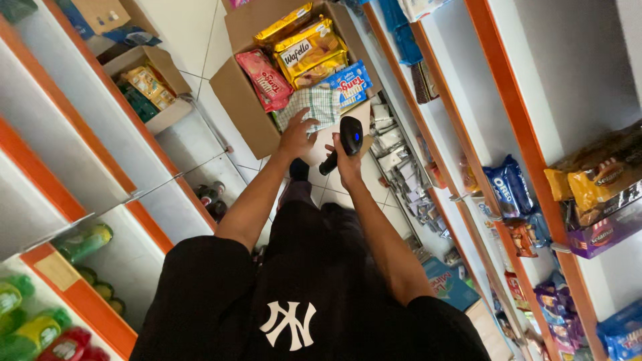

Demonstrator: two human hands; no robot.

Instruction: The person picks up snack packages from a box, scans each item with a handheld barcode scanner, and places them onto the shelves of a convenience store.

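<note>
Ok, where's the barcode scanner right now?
In the head view, centre frame: the black barcode scanner is gripped in the right hand, just below the open cardboard box, beside the left hand.
</note>
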